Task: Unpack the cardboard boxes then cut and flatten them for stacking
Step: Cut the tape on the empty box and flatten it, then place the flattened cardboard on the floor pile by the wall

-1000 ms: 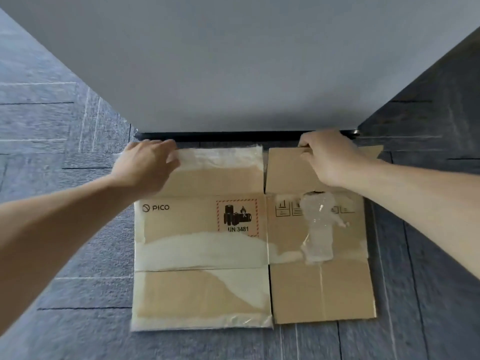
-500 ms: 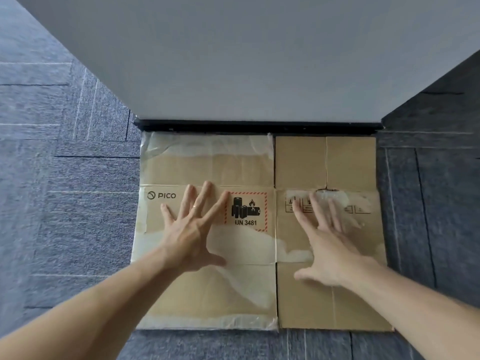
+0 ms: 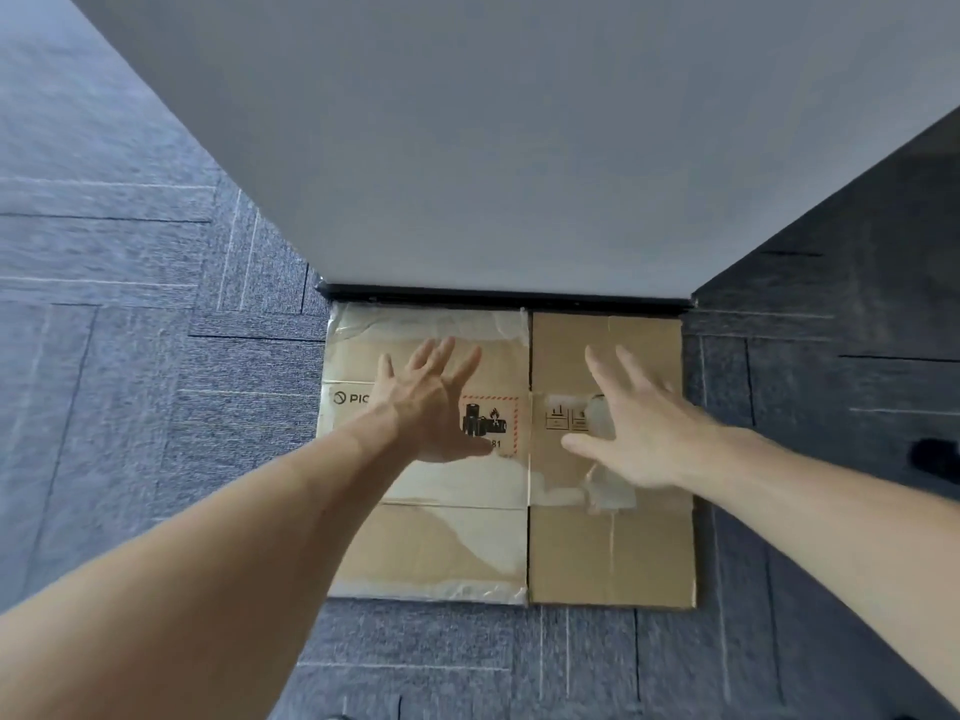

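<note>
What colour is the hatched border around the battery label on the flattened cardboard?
Red, on the battery label; head view shows it best.

"What's it all lying on?"

"The floor (image 3: 156,459). Blue-grey carpet tiles, the grain turned this way and that, darker out toward 3 o'clock."

"And on it?"

"One flattened cardboard box (image 3: 613,553), flat in the middle with its panels and flaps spread out. Its 12 o'clock edge sits right up against the black skirting strip (image 3: 519,297) at the foot of a grey wall (image 3: 467,148). The 9 o'clock half carries shiny clear tape and a red-bordered battery label (image 3: 491,418)."

"Anything else?"

"A small dark shape (image 3: 935,454) on the carpet at 3 o'clock, well apart from the box. Can't tell what it is."
</note>
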Demonstrator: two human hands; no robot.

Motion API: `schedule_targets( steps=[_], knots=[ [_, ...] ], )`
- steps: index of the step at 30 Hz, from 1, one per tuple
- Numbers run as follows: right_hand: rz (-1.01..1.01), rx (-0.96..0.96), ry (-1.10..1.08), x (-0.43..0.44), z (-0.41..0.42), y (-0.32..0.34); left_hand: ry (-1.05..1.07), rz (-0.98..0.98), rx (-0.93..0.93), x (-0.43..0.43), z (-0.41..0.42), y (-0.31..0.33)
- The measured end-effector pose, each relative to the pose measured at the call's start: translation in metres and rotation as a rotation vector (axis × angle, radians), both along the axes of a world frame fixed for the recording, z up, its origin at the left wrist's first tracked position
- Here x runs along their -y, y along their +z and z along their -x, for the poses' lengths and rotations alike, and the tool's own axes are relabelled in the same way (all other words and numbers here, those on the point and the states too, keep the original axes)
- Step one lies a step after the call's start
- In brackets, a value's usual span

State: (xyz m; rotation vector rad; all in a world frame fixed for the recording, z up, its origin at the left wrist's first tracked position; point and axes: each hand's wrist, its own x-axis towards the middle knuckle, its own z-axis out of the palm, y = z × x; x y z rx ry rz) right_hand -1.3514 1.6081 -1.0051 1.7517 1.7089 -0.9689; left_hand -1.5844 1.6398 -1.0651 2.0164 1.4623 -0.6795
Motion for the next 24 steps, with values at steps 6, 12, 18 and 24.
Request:
schedule_targets(
  steps=[6, 12, 18, 24],
  knots=[
    [0.012, 0.077, 0.102, 0.002, -0.026, 0.210, -0.089, -0.062, -0.063, 0.003, -0.004, 0.225],
    [-0.075, -0.028, 0.062, 0.011, -0.042, 0.477, -0.176, -0.101, -0.172, -0.032, -0.010, 0.526],
    [-0.248, -0.029, 0.022, 0.048, -0.086, 0.719, -0.206, -0.254, -0.134, -0.009, -0.074, 0.802],
    [-0.414, 0.026, -0.112, 0.112, -0.131, 0.855, -0.250, -0.396, -0.035, 0.030, -0.138, 0.945]
  ],
)
